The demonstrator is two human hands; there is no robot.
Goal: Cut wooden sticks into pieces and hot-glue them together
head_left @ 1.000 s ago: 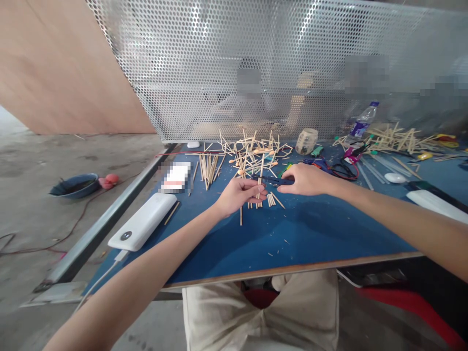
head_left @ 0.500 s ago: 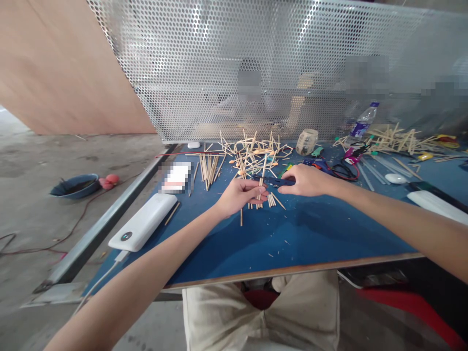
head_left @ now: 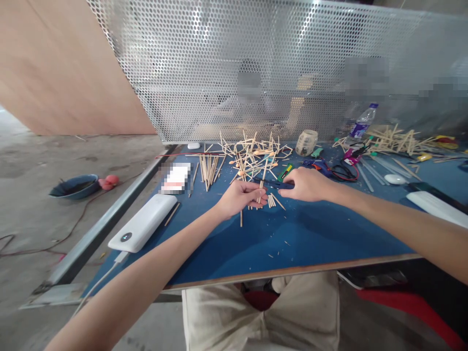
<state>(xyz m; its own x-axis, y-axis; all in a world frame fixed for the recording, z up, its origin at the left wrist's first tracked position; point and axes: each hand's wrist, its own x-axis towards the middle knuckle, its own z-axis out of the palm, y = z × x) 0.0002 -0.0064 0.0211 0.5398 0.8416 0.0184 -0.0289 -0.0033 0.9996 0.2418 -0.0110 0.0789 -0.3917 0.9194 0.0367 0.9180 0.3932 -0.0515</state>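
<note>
My left hand (head_left: pixel 241 197) is closed around a thin wooden stick (head_left: pixel 263 170), which stands up slanted between thumb and fingers. My right hand (head_left: pixel 305 184) grips a dark blue-handled cutter (head_left: pixel 280 184). Its narrow end points left and meets the stick just above my left fingertips; the exact shape of its jaws or blade is too small to tell. Short cut stick pieces (head_left: pixel 271 200) lie side by side just right of my left fingers. Beyond both hands spreads a jumbled heap of sticks (head_left: pixel 252 153) with orange tips or beads among them.
A row of sticks (head_left: pixel 209 170), a phone (head_left: pixel 176 178) and a white power bank (head_left: pixel 144 223) lie to the left. A jar (head_left: pixel 306 142), a glue gun (head_left: pixel 317 165) and a bottle (head_left: pixel 363 123) are at the right back. A perforated metal screen (head_left: pixel 204 73) borders the table.
My right hand has shifted slightly to the right and down, showing more of a green-and-yellow item behind it. My left hand keeps its hold on the stick.
</note>
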